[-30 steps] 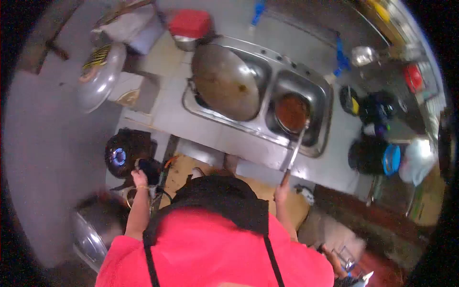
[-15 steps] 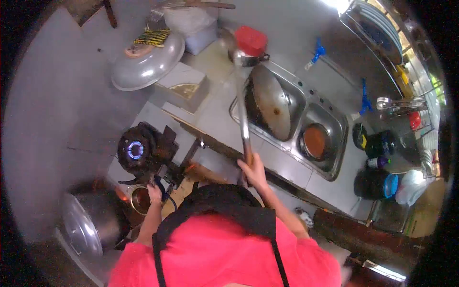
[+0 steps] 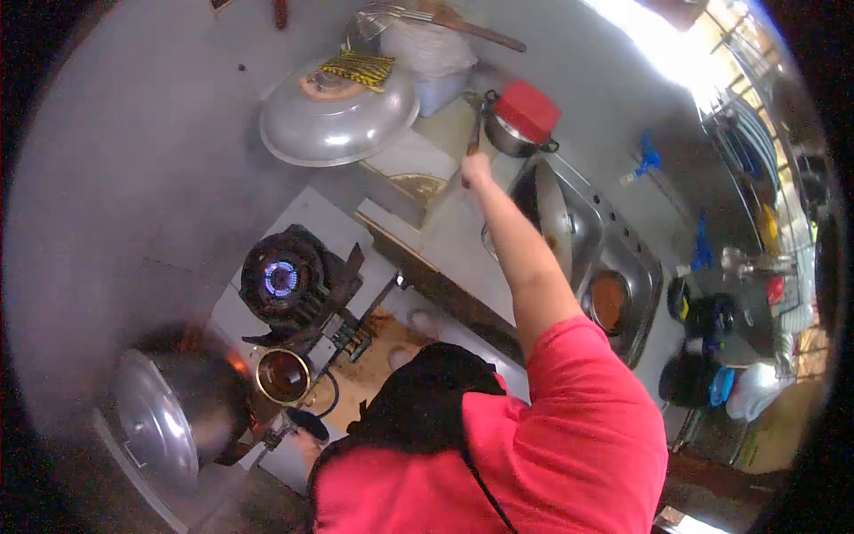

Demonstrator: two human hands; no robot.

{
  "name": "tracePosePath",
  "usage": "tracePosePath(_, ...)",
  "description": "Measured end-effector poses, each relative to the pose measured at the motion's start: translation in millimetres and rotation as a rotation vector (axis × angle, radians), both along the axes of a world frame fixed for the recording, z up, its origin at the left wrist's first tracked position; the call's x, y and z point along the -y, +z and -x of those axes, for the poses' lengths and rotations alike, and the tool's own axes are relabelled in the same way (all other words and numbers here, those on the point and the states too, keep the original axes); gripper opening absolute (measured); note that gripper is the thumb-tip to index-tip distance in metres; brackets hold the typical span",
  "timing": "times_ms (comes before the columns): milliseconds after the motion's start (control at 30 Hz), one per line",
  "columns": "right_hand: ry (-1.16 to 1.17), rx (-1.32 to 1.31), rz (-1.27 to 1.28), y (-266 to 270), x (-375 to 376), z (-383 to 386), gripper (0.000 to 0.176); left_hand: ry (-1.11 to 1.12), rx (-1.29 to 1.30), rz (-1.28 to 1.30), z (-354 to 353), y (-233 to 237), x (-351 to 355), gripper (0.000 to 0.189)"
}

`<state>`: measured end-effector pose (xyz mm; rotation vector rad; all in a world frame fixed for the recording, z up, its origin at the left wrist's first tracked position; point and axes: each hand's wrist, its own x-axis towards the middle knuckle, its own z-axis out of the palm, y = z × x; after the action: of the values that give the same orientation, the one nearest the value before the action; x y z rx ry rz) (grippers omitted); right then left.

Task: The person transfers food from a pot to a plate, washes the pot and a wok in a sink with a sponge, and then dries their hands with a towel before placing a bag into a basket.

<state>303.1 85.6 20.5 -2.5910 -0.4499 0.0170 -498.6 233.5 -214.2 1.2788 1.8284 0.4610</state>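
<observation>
My right hand (image 3: 478, 167) reaches over the counter, closed on the wooden handle of a long utensil (image 3: 476, 133). Its far end lies beside a metal pot (image 3: 507, 138) topped by a red container (image 3: 527, 109), and its head is hard to make out. Low on the left, my left hand (image 3: 307, 442) is at a dark oval piece (image 3: 308, 422) by the stove fittings; its fingers are mostly hidden. Just above is a small gold-rimmed pan (image 3: 283, 376) with dark contents. A lit burner (image 3: 281, 279) shows a blue ring of flame.
A large lidded pot (image 3: 160, 418) stands at the lower left, with an orange glow beside it. A big domed lid (image 3: 342, 120) with a striped cloth (image 3: 358, 68) sits at the back. The double sink (image 3: 583, 236) holds a large wok-like pan (image 3: 553, 209) and a brown-bottomed pan (image 3: 608, 301).
My right hand has moved forward across the counter with the long utensil, toward the metal pot. My left hand has drawn back toward my body, below the small pan.
</observation>
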Motion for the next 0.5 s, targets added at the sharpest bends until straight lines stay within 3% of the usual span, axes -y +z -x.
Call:
tracePosePath(67,-0.107,-0.052,0.017,-55,-31,-70,0.030,0.039,-0.066,0.029,12,11,22,0.040)
tracePosePath(200,0.062,-0.069,0.115,-20,-79,-86,0.032,0.099,-0.137,0.077,25,24,47,0.040)
tracePosePath(267,0.510,-0.017,0.339,5,-89,-73,0.031,0.098,-0.155,0.090,24,25,52,0.040)
tracePosePath(300,0.512,-0.024,0.342,-6,-90,-71,0.031,0.096,-0.159,0.092,22,26,53,0.040)
tracePosePath(367,0.221,-0.083,-0.086,-32,-96,-72,0.029,0.089,-0.162,0.096,19,27,51,0.040)
tracePosePath(400,0.083,-0.043,-0.303,15,-78,-20,0.025,0.081,-0.164,0.093,17,27,49,0.040)
tracePosePath(500,0.206,0.054,-0.150,26,-48,24,0.018,0.054,-0.165,0.076,12,29,39,0.040)
